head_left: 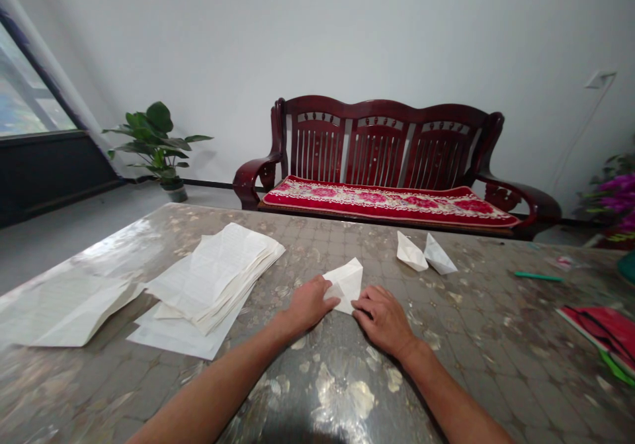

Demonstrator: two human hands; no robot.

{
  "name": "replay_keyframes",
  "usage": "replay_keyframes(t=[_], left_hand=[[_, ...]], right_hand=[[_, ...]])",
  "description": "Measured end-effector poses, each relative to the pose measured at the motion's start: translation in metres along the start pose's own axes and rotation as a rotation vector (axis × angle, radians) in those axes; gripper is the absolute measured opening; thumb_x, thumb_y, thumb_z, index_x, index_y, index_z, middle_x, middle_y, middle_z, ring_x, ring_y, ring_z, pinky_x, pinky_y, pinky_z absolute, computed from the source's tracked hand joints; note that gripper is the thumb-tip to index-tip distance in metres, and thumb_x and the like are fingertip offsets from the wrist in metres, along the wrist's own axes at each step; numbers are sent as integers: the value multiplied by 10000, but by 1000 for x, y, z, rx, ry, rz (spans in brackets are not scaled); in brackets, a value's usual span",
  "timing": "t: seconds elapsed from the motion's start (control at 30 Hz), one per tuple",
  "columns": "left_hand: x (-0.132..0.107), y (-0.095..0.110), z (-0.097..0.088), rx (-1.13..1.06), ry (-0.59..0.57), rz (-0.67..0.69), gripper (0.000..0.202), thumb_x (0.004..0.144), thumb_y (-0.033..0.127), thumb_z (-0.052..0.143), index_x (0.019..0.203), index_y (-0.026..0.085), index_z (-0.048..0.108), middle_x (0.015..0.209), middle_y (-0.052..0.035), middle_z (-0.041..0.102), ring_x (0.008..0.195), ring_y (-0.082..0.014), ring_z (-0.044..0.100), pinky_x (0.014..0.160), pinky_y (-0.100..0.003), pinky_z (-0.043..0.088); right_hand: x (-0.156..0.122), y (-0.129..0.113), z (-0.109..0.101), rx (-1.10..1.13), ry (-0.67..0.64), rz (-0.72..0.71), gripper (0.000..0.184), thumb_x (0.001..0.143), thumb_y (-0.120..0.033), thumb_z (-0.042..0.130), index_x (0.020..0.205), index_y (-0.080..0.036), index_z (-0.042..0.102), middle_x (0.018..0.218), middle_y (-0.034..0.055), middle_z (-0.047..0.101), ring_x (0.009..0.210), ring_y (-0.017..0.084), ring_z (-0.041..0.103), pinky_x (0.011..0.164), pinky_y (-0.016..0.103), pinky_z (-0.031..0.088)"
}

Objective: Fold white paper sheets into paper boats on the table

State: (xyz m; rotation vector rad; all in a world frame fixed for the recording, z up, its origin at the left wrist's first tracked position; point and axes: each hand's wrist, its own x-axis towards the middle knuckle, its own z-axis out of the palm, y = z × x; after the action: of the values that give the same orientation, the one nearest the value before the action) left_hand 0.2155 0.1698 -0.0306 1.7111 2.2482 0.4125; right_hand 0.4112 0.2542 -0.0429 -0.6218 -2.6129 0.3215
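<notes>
A small piece of folded white paper [348, 277] lies on the patterned table in front of me, one corner pointing away. My left hand [311, 304] holds its left side, with the thumb along the near edge and the fingers curled over the paper. At its right lower edge, my right hand [381, 315] grips the paper with thumb and fingers drawn together. Farther to the right stand two folded paper shapes, one cream [411, 253] and one white [439, 256], with pointed tips upward.
A stack of paper sheets [218, 275] lies left of my hands, beside a loosely folded sheet [69, 308]. To the right are a green pen-like stick [538, 276] and a red book-like item [602, 333]. Behind the table [496, 345] stands a wooden bench [377, 139]; a potted plant [157, 143] is left.
</notes>
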Motion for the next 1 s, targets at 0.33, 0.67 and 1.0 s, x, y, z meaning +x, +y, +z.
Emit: replay_keyframes(t=[0.33,0.67,1.0], left_hand=[[-4,1,8,20,97,3,180,907,309,565,1011,181,637,1070,-86,628,1033,-228,608,894,-312,460],[-5,-2,13,31,200,-23,134,911,243,556,1000,168,623,1059,-86,614,1039,-230,574,929,-332,431],[-8,1,11,63,214,-46,126,912,240,566,1020,189,604,1065,-72,612,1039,-233,573,914,-345,422]], right_hand=[[-1,4,7,11,64,-48,108,866,-201,633,900,-246,725,975,43,682,982,203,570,875,352,444],[-2,6,8,9,40,-103,216,882,-160,579,1062,-232,675,1126,65,687,1067,217,592,983,401,431],[-3,6,14,-65,23,-138,336,900,-143,504,1196,-217,643,1295,96,635,1235,230,549,1105,465,390]])
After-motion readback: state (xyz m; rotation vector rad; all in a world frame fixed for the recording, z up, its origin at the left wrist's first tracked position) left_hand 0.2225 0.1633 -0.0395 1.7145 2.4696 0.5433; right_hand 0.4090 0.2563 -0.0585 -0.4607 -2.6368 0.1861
